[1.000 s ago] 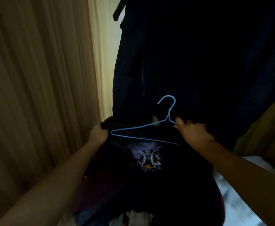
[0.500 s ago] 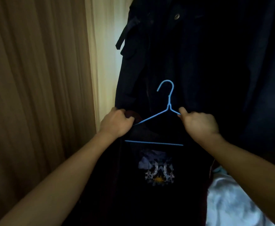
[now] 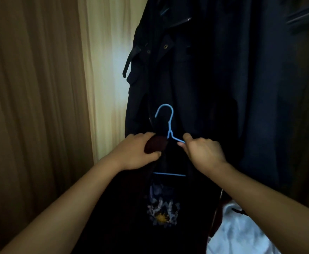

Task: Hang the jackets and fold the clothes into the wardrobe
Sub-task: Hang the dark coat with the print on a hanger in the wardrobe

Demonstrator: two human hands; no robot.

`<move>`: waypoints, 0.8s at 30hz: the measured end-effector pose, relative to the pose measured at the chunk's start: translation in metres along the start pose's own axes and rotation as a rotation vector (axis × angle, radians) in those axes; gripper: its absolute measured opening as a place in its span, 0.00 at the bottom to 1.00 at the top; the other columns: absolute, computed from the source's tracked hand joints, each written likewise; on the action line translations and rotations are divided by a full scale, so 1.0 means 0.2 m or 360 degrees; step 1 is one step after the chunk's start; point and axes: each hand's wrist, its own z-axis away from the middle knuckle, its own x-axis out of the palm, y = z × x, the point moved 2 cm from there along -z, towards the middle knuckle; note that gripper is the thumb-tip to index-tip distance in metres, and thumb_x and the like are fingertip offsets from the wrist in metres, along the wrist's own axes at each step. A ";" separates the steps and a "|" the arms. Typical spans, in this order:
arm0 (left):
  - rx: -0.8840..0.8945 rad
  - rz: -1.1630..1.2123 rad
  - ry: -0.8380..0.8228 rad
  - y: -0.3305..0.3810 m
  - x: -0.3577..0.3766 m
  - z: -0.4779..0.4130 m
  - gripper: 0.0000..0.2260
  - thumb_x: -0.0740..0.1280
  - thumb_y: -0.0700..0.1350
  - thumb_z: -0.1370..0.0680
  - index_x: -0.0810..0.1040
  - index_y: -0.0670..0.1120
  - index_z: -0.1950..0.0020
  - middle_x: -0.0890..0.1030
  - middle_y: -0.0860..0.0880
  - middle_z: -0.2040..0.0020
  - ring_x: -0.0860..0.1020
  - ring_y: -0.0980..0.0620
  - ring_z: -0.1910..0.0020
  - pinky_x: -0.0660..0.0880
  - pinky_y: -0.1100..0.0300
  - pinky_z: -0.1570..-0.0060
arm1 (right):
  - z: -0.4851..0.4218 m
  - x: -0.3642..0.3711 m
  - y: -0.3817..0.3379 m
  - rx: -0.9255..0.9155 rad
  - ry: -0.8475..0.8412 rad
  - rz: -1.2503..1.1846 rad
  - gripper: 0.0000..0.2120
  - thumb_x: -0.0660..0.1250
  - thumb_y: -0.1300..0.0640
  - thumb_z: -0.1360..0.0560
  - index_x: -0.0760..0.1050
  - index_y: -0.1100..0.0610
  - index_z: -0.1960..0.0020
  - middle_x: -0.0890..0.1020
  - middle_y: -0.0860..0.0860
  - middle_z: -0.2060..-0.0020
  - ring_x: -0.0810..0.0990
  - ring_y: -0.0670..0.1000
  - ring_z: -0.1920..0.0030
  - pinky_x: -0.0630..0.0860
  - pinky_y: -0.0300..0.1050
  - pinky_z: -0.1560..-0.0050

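Two bare hands hold a dark jacket (image 3: 161,208) on a blue wire hanger (image 3: 170,123) before hanging navy coats (image 3: 214,79), the left hand (image 3: 135,154) curling its fingers round the jacket's maroon shoulder (image 3: 156,146), the right hand (image 3: 204,153) pinching the hanger's sloping arm, beside a tan curtain (image 3: 31,107).

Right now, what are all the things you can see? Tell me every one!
blue wire clothes hanger: one, blue, centre, partly inside the garment.
dark garment with a pale printed picture: one, black with maroon patch, draped on the hanger.
dark hanging coats: number unclear, navy-black, behind the hanger.
pleated brown curtain: one, brown, left.
cream strip: one, cream, between curtain and coats.
crumpled white cloth: one, white, bottom right.
left hand: one, grips the garment's maroon part.
right hand: one, pinches the hanger's right wire.
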 end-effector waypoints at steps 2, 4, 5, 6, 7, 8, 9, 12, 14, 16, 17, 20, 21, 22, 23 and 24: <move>0.0075 -0.0092 0.0089 -0.04 0.00 0.06 0.29 0.61 0.70 0.24 0.61 0.64 0.25 0.76 0.56 0.37 0.72 0.49 0.37 0.69 0.47 0.37 | 0.03 -0.05 0.02 0.0021 0.0076 -0.0053 0.23 0.49 0.36 0.17 0.69 0.53 0.37 0.85 0.55 0.54 0.85 0.61 0.54 0.69 0.49 0.64; 0.0140 -0.0091 0.0240 -0.06 0.00 0.10 0.24 0.57 0.69 0.22 0.65 0.60 0.30 0.79 0.54 0.43 0.77 0.50 0.43 0.75 0.49 0.44 | 0.04 -0.11 0.03 0.0070 0.0138 -0.0210 0.24 0.52 0.33 0.19 0.71 0.52 0.41 0.85 0.54 0.57 0.84 0.61 0.55 0.69 0.48 0.65; 0.0143 -0.0116 0.0297 -0.07 -0.01 0.12 0.23 0.55 0.69 0.22 0.67 0.58 0.33 0.81 0.53 0.47 0.80 0.49 0.49 0.78 0.49 0.50 | 0.05 -0.14 0.03 0.0096 0.0144 -0.0322 0.24 0.54 0.31 0.20 0.71 0.51 0.44 0.84 0.53 0.59 0.84 0.60 0.56 0.70 0.48 0.65; 0.0128 -0.0183 0.0362 -0.07 -0.01 0.13 0.22 0.54 0.68 0.22 0.68 0.56 0.36 0.81 0.51 0.51 0.81 0.48 0.54 0.79 0.49 0.55 | 0.05 -0.16 0.02 0.0116 0.0131 -0.0439 0.23 0.56 0.30 0.22 0.72 0.50 0.46 0.82 0.51 0.62 0.83 0.58 0.57 0.71 0.47 0.65; 0.0111 -0.0269 0.0427 -0.07 -0.02 0.14 0.22 0.53 0.68 0.22 0.69 0.55 0.38 0.82 0.51 0.53 0.81 0.47 0.56 0.79 0.49 0.59 | 0.05 -0.18 0.01 0.0133 0.0106 -0.0558 0.23 0.59 0.30 0.23 0.72 0.50 0.47 0.80 0.48 0.64 0.83 0.56 0.59 0.73 0.47 0.64; 0.0095 -0.0350 0.0484 -0.07 -0.04 0.14 0.22 0.52 0.68 0.22 0.69 0.54 0.38 0.82 0.51 0.53 0.82 0.46 0.56 0.78 0.50 0.61 | 0.04 -0.20 0.00 0.0148 0.0077 -0.0689 0.23 0.61 0.30 0.24 0.73 0.49 0.48 0.79 0.46 0.65 0.82 0.54 0.60 0.76 0.48 0.63; 0.0080 -0.0412 0.0540 -0.07 -0.06 0.15 0.22 0.52 0.67 0.21 0.69 0.54 0.38 0.82 0.51 0.52 0.82 0.45 0.56 0.77 0.52 0.62 | 0.03 -0.23 0.00 0.0163 0.0041 -0.0830 0.22 0.64 0.30 0.25 0.73 0.49 0.48 0.79 0.45 0.65 0.81 0.51 0.61 0.78 0.48 0.61; 0.0022 -0.0482 0.0664 -0.07 -0.18 0.17 0.21 0.53 0.67 0.21 0.70 0.54 0.38 0.82 0.51 0.49 0.82 0.42 0.53 0.74 0.53 0.64 | 0.00 -0.30 0.04 0.0207 -0.0112 -0.1093 0.16 0.72 0.40 0.26 0.77 0.49 0.46 0.83 0.48 0.56 0.81 0.51 0.54 0.79 0.48 0.49; -0.0041 -0.0489 0.0697 -0.09 -0.26 0.19 0.20 0.54 0.66 0.20 0.70 0.54 0.38 0.83 0.50 0.49 0.82 0.39 0.52 0.75 0.51 0.62 | 0.00 -0.32 0.08 0.0171 -0.0208 -0.0999 0.12 0.72 0.48 0.25 0.78 0.51 0.43 0.84 0.51 0.52 0.82 0.54 0.49 0.78 0.48 0.46; -0.0091 -0.0499 0.0697 -0.11 -0.32 0.22 0.21 0.53 0.67 0.20 0.68 0.57 0.34 0.82 0.49 0.48 0.82 0.38 0.51 0.78 0.49 0.60 | 0.02 -0.33 0.11 0.0060 -0.0186 -0.0842 0.10 0.69 0.53 0.21 0.79 0.56 0.43 0.83 0.55 0.50 0.81 0.57 0.46 0.77 0.50 0.44; -0.0114 -0.0506 0.0660 -0.10 -0.34 0.23 0.22 0.52 0.67 0.20 0.65 0.60 0.30 0.82 0.48 0.48 0.81 0.38 0.51 0.78 0.49 0.59 | 0.04 -0.33 0.11 0.0004 -0.0148 -0.0803 0.09 0.67 0.54 0.20 0.79 0.57 0.43 0.82 0.55 0.50 0.81 0.57 0.46 0.76 0.52 0.43; -0.0107 -0.0510 0.0552 -0.04 -0.40 0.31 0.25 0.49 0.67 0.19 0.46 0.71 0.23 0.79 0.49 0.51 0.81 0.40 0.53 0.77 0.50 0.58 | 0.09 -0.37 0.14 -0.0095 0.0020 -0.0787 0.09 0.65 0.54 0.18 0.79 0.58 0.43 0.80 0.54 0.52 0.79 0.56 0.49 0.76 0.52 0.45; -0.0086 -0.0511 0.0536 -0.01 -0.41 0.34 0.26 0.49 0.66 0.19 0.41 0.73 0.23 0.77 0.50 0.53 0.81 0.41 0.54 0.76 0.51 0.59 | 0.10 -0.39 0.15 -0.0118 0.0076 -0.0825 0.09 0.65 0.55 0.18 0.80 0.58 0.43 0.80 0.53 0.53 0.79 0.55 0.50 0.76 0.51 0.45; -0.0065 -0.0513 0.0527 0.02 -0.43 0.37 0.26 0.48 0.66 0.18 0.38 0.74 0.25 0.74 0.51 0.55 0.80 0.42 0.55 0.76 0.51 0.59 | 0.11 -0.41 0.16 -0.0130 0.0130 -0.0882 0.09 0.66 0.56 0.18 0.81 0.58 0.43 0.80 0.53 0.54 0.80 0.55 0.50 0.76 0.51 0.45; -0.0052 -0.0514 0.0514 0.04 -0.45 0.40 0.25 0.48 0.65 0.18 0.37 0.75 0.25 0.73 0.52 0.56 0.80 0.43 0.56 0.76 0.52 0.59 | 0.11 -0.43 0.17 -0.0130 0.0191 -0.0947 0.08 0.67 0.56 0.18 0.82 0.58 0.44 0.80 0.53 0.55 0.80 0.55 0.51 0.75 0.51 0.45; -0.0044 -0.0514 0.0500 0.06 -0.47 0.43 0.25 0.48 0.65 0.18 0.37 0.76 0.26 0.73 0.52 0.55 0.80 0.44 0.56 0.77 0.51 0.59 | 0.13 -0.46 0.17 -0.0113 0.0264 -0.1019 0.08 0.67 0.57 0.19 0.82 0.58 0.44 0.81 0.53 0.55 0.81 0.55 0.51 0.75 0.49 0.45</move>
